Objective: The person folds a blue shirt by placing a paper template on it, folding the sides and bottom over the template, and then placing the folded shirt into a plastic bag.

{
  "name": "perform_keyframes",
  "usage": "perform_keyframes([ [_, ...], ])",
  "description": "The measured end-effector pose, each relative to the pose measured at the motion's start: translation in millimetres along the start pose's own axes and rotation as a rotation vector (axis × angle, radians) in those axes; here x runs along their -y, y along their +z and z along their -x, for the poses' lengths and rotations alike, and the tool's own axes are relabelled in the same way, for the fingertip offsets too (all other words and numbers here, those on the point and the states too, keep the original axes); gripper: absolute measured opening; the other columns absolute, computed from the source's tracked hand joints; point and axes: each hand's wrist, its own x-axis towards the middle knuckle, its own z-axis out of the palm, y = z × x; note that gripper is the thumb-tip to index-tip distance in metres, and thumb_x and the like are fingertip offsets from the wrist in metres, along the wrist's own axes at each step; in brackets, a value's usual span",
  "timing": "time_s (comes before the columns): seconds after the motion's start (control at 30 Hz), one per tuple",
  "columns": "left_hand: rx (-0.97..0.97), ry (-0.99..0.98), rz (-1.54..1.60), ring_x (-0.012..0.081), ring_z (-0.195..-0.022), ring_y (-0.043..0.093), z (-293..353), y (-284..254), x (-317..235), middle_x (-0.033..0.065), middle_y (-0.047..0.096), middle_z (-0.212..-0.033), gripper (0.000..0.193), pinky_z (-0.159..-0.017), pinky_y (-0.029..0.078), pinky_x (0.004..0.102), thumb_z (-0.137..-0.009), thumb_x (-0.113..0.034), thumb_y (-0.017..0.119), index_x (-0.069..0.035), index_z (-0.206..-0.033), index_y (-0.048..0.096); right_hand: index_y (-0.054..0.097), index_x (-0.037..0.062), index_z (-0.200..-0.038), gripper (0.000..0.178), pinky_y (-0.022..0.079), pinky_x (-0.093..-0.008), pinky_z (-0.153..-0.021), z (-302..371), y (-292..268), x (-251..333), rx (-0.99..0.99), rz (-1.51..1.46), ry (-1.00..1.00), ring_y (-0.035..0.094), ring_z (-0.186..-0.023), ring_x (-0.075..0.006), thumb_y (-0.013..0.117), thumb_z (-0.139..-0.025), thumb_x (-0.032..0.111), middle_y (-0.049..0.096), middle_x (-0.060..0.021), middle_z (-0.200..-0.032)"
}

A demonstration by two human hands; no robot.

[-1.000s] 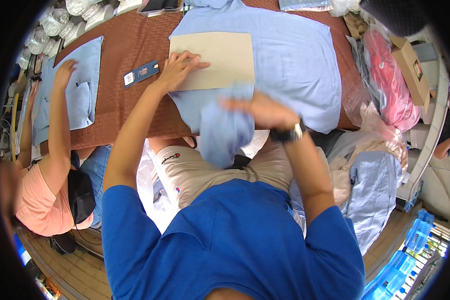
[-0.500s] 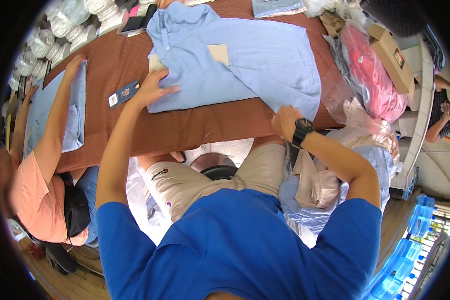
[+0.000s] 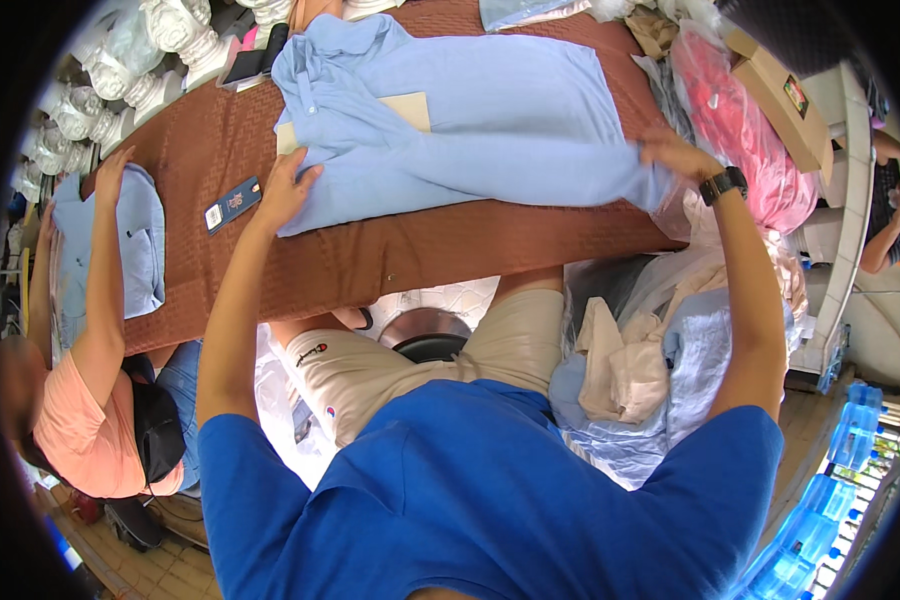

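Note:
A light blue shirt (image 3: 510, 90) lies partly folded on the brown-covered table (image 3: 370, 255), its collar at the far left. Between its layers a beige card (image 3: 407, 112) shows. My right hand (image 3: 678, 158), with a black watch on the wrist, grips the end of a long strip of the shirt, probably a sleeve, pulled out to the right. That strip is slightly blurred. At the shirt's near left corner rests my left hand (image 3: 286, 192), thumb and fingers apart. Just left of it lies a dark blue hang tag (image 3: 233, 205).
On the left, a person in a peach top (image 3: 95, 425) handles a folded blue shirt (image 3: 140, 250). Pink bagged clothing (image 3: 735, 135) and a cardboard box (image 3: 782, 100) sit at the right. Beige and blue garments (image 3: 635, 370) are heaped beside my lap. White balusters (image 3: 180, 35) line the far left.
My right hand has moved right and away from me, drawing the shirt's loose strip out straight. My left hand has shifted slightly left and nearer, along the shirt's edge.

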Motion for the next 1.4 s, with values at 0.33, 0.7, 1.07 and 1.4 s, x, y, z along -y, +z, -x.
perform_keyframes([
  [0.33, 0.064, -0.081, -0.067, 0.0355, -0.121, 0.053, 4.5, -13.8, -2.8, 0.0250, 0.056, -0.126, 0.058, -0.103, 0.042, 0.0394, -0.089, -0.033, 0.073, 0.005, -0.128, 0.056, 0.061, 0.0018, -0.110, 0.023, 0.047, -0.0269, -0.065, -56.7, 73.0, -57.6, -0.649, -0.095, 0.058, 0.059, -0.074, -0.0104, 0.060, -0.094, 0.018, 0.068, -0.0044, -0.084],
  [0.7, 0.071, -0.091, -0.046, 0.0338, -0.122, 0.052, 9.2, -12.8, -0.1, 0.0226, 0.054, -0.129, 0.058, -0.104, 0.040, 0.0390, -0.087, -0.028, 0.076, 0.005, -0.129, 0.055, 0.052, -0.0006, -0.113, 0.041, 0.046, -0.0533, -0.094, 0.1, 49.4, -78.6, -0.314, 0.650, 0.035, 0.056, -0.113, -0.0457, 0.062, -0.081, 0.023, 0.059, -0.0293, -0.115],
  [1.07, 0.102, 0.002, -0.050, 0.0318, -0.121, 0.050, 5.5, -7.5, -8.3, 0.0205, 0.054, -0.126, 0.055, -0.105, 0.039, 0.0381, -0.084, -0.025, 0.077, 0.005, -0.124, 0.056, 0.037, 0.0046, -0.141, 0.065, 0.039, -0.0573, -0.104, 25.0, 71.2, -144.5, -0.650, 0.651, 0.369, 0.045, -0.123, -0.0519, 0.061, -0.083, 0.022, 0.041, -0.0309, -0.137],
  [1.4, 0.126, -0.074, -0.021, 0.0323, -0.122, 0.053, 5.2, -17.1, -3.5, 0.0209, 0.057, -0.129, 0.054, -0.104, 0.041, 0.0377, -0.085, -0.023, 0.075, 0.004, -0.128, 0.057, 0.059, 0.0053, -0.121, 0.049, 0.040, -0.0479, -0.103, -31.6, 58.5, -48.7, -0.733, 0.494, -0.220, 0.048, -0.119, -0.0436, 0.068, -0.079, 0.027, 0.057, -0.0219, -0.122],
])
